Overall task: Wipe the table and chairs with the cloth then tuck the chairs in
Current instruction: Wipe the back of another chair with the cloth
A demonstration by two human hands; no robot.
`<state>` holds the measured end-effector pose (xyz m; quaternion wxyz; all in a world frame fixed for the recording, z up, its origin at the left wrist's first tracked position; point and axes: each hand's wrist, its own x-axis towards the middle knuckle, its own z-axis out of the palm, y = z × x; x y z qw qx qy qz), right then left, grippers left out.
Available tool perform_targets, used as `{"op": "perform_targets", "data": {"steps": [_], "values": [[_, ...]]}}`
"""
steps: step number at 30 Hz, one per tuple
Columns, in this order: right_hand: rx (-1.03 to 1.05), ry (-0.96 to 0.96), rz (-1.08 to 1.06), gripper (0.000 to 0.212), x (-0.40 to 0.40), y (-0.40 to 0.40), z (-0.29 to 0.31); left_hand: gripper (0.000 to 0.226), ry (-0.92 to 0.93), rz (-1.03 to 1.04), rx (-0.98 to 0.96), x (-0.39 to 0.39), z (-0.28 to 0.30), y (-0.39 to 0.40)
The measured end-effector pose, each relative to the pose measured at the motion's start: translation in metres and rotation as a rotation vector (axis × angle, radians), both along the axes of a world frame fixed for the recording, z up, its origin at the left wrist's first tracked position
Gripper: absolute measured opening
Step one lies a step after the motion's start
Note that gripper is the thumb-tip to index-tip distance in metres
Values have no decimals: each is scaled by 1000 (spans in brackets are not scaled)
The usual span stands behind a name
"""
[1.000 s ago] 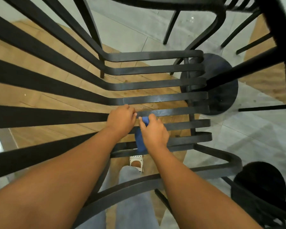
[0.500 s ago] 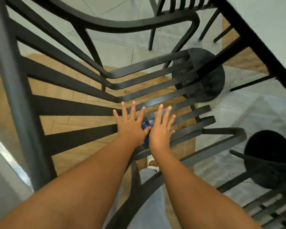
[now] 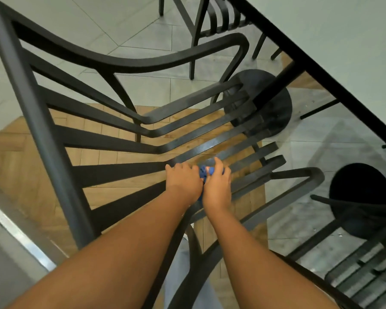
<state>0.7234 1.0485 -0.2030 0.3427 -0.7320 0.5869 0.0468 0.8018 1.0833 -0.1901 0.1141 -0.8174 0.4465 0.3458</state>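
The cloth (image 3: 202, 172) is a small blue wad, bunched and creased, and only a scrap of it shows between the two hands. A thin strip of the same blue runs down in the gap between the wrists. It sits on the slatted seat of the black chair (image 3: 112, 141), towards the seat's near right part, pressed against one of the slats.

The right hand (image 3: 216, 184) has its fingers curled over the cloth, the thumb side lying on the blue fabric — it grips the wad from the right. The left hand (image 3: 183, 179) lies just beside it, touching it, knuckles up and fingers bent down over a slat. Whether the left fingers also pinch the cloth cannot be told, as the fingertips are hidden.

The chair is made of smooth dark bars with a dull sheen. Long flat slats fan out from the backrest rail at the left, bend, and run on as the seat; curved armrests sweep round either side. Through the gaps shows a floor (image 3: 125, 157) of wood-look herringbone tiles, bordered by pale grey tiles.

The table (image 3: 343, 41) has a pale, plain top with a thin black edge, crossing the upper right corner. Under it stand round black bases (image 3: 274, 103) — flat discs on the grey floor.
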Motion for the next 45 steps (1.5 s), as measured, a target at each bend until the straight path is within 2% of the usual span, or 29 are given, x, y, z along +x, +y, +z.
{"op": "perform_targets", "data": {"steps": [4, 9, 17, 25, 33, 45], "values": [[-20, 12, -54, 46, 16, 2, -3, 37, 6, -34, 28, 13, 0, -4], [-13, -7, -171, 46, 40, 6, -4, 42, -30, -175, 115, 48, 5, -18], [-53, -59, -376, 49, 113, 9, 9, 46, -71, -387, 39, 130, 38, -37], [-101, -107, -468, 48, 174, 5, 22, 46, -82, -566, -46, 194, 61, -52], [-149, -111, -464, 46, 216, -17, 24, 44, -62, -570, -75, 231, 60, -67], [-230, -127, -480, 47, 281, -65, 30, 36, 18, -444, -390, 294, 50, -112]]}}
